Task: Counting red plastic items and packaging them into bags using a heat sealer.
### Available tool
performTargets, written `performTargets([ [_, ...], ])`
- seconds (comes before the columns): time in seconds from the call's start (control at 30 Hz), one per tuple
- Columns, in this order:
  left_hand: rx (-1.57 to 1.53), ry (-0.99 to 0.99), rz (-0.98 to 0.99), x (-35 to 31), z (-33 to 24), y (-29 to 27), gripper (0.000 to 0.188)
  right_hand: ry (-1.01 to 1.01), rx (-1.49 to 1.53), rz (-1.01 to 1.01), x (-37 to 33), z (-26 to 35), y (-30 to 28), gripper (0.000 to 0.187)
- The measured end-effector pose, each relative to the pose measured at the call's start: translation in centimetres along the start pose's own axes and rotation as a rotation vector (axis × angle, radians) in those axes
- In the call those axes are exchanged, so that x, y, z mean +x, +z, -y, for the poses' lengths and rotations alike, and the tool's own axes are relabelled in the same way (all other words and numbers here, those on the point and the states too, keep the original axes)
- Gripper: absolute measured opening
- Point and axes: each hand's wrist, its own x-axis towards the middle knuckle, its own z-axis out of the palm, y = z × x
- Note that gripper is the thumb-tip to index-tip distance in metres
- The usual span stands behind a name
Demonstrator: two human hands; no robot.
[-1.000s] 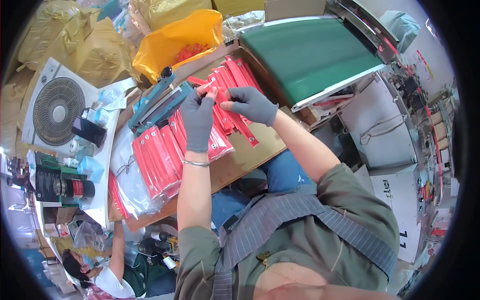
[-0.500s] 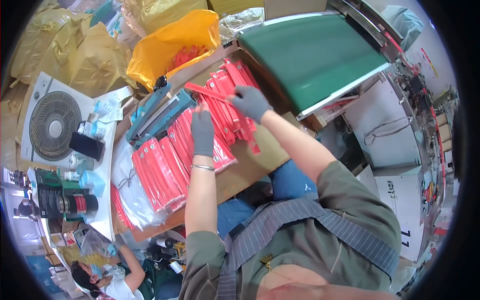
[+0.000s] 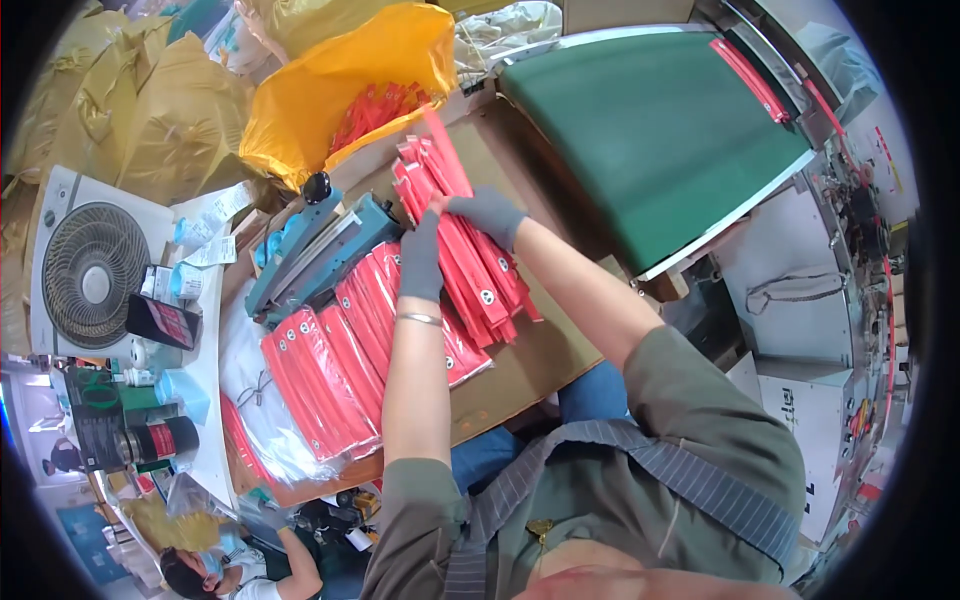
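Observation:
Long flat red strips (image 3: 462,262) lie in a loose pile on the brown cardboard surface in front of me. My left hand (image 3: 420,255), in a grey glove with bare fingertips, is closed on the pile's left edge. From the right, my right hand (image 3: 488,213), gloved alike, is closed over the strips' upper part. The fingertips of both hands almost meet there, and the glove backs hide part of the grip. Left of the pile, several red strips in clear plastic sleeves (image 3: 320,370) lie in bundles side by side.
A blue bar-shaped device with a lever (image 3: 335,260) stands behind the bundles. An orange bag (image 3: 290,95) holds more red pieces. At right is a green conveyor belt (image 3: 640,130) carrying a red bundle (image 3: 748,78). A fan (image 3: 95,280) and phone (image 3: 165,320) are left; a co-worker (image 3: 240,570) sits lower left.
Both hands have come together over the pile; the strip lying crosswise in my right hand now points more lengthwise. A red bundle now shows on the belt. The view has shifted slightly.

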Motion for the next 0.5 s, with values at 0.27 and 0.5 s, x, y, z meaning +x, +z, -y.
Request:
performTargets([
  [0.27, 0.362, 0.596, 0.283, -9.1, -5.3, 3.9, 0.058, -0.544, 0.03, 0.198, -11.2, 8.1, 1.9, 0.058],
  [0.5, 0.651, 0.434, 0.308, -10.8, -0.1, 1.5, 0.071, -0.642, -0.211, 0.313, -13.7, 4.4, 2.2, 0.091],
])
